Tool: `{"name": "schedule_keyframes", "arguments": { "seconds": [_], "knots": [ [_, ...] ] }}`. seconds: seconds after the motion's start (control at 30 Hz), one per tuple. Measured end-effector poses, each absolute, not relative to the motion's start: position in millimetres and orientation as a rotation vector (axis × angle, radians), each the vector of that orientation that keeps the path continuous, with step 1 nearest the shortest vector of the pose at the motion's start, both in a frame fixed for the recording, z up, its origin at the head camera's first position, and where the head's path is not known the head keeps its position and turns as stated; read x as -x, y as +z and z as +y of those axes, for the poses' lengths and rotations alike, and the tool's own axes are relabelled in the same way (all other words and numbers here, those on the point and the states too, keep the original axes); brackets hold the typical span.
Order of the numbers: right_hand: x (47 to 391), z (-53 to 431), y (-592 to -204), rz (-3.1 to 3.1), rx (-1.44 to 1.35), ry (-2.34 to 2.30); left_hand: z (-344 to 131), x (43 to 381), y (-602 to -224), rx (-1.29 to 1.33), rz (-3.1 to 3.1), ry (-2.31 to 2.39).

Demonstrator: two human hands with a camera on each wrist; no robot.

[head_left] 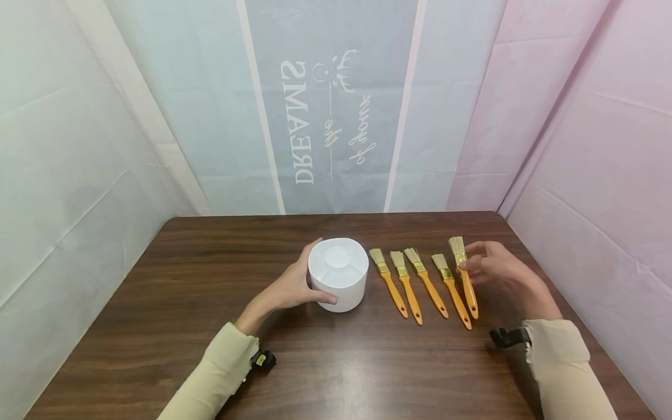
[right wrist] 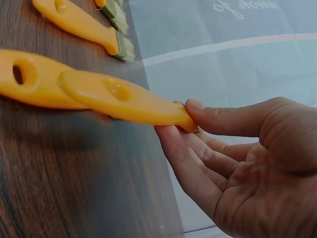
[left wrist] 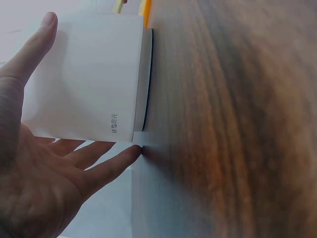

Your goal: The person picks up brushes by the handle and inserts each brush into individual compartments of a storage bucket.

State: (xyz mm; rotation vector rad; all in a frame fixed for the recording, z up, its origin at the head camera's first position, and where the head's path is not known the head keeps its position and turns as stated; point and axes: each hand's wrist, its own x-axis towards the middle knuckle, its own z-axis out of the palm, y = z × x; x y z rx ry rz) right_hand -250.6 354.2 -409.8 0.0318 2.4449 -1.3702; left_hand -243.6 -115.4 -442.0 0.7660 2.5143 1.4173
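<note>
My left hand (head_left: 291,284) holds a round white pen holder (head_left: 346,300) from its left side, thumb across the front and fingers behind. Thin dividers part its inside into compartments. In the left wrist view the pen holder (left wrist: 94,74) shows small grey lettering near its base. At the right end of a row, my right hand (head_left: 496,265) pinches a paintbrush (head_left: 466,286) with an orange handle and pale bristles, between thumb and fingers near the metal band. In the right wrist view this brush's handle (right wrist: 143,104) is raised off the table, overlapping the neighbouring handle (right wrist: 44,79).
Several more paintbrushes, such as the leftmost one (head_left: 394,291), lie side by side between the pen holder and my right hand, bristles toward the back. The dark wooden table (head_left: 210,251) ends at a printed backdrop (head_left: 336,192). Pale cloth walls (head_left: 593,192) stand at both sides.
</note>
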Motion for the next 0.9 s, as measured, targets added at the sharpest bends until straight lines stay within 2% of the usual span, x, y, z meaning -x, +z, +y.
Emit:
{"name": "schedule_keyframes", "arguments": {
  "seconds": [0.9],
  "knots": [
    [244, 339, -392, 2.466, 0.073, -1.453, -115, 242, -441, -0.764, 2.533, 1.414]
  ]
}}
